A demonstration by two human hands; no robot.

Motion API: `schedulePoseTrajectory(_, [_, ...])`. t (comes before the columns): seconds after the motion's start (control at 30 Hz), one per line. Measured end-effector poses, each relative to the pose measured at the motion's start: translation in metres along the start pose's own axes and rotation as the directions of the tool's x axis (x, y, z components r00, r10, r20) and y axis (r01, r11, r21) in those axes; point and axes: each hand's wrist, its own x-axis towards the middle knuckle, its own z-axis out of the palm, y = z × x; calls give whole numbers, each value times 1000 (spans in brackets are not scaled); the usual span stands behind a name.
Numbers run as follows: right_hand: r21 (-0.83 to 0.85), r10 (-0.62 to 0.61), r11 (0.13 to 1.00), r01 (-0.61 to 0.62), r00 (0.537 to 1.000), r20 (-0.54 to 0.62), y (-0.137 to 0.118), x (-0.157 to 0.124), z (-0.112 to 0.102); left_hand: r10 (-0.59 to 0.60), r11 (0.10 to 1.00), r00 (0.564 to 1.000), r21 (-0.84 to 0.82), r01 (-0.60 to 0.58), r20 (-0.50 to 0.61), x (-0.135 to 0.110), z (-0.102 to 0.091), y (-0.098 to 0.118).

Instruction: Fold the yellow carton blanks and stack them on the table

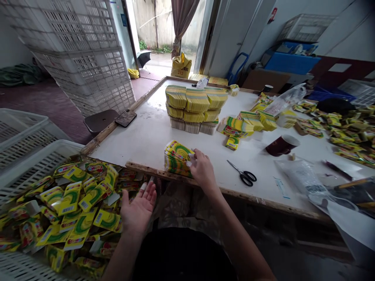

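Note:
My left hand is open, palm up and with nothing in it, beside the table edge at the right of a white basket. That basket holds a heap of small yellow and green cartons. My right hand has its fingers bent against the right end of a row of flat yellow cartons at the front edge of the table. White coverings show on some fingertips of both hands. Exactly how the right fingertips grip the cartons is partly hidden.
Behind the row stands a tiered block of stacked flat cartons. Black scissors, a dark mug and a plastic bag lie to the right. A phone rests at the left edge. Tall white crates stand beyond it.

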Motion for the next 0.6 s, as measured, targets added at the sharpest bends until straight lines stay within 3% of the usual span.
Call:
schedulePoseTrajectory(0.1, [-1,-13,1000,13,999,41,-4,6,7,-100,992,995,82,97,25,-2,4,-15])
schedulePoseTrajectory(0.27, [56,14,998,-14,1000,14,-14,1,3,-79,970,992,238,54,98,-5,11,-33])
schedulePoseTrajectory(0.33, [195,12,981,-20,999,45,-20,-10,0,-42,969,981,247,-6,189,-6,14,-38])
schedulePoseTrajectory(0.4, [444,-28,894,-51,985,170,-29,-30,0,62,974,959,194,-119,277,-7,20,-40])
schedulePoseTrajectory(0.47, [644,-104,750,-155,933,346,-39,-54,3,184,963,929,130,-236,320,-10,30,-41])
schedulePoseTrajectory(0.53, [733,-133,617,-286,880,455,-50,-76,7,259,948,910,95,-304,325,-13,40,-39])
schedulePoseTrajectory(0.6, [778,-150,525,-345,862,484,-58,-92,11,294,943,905,62,-327,308,-16,48,-38])
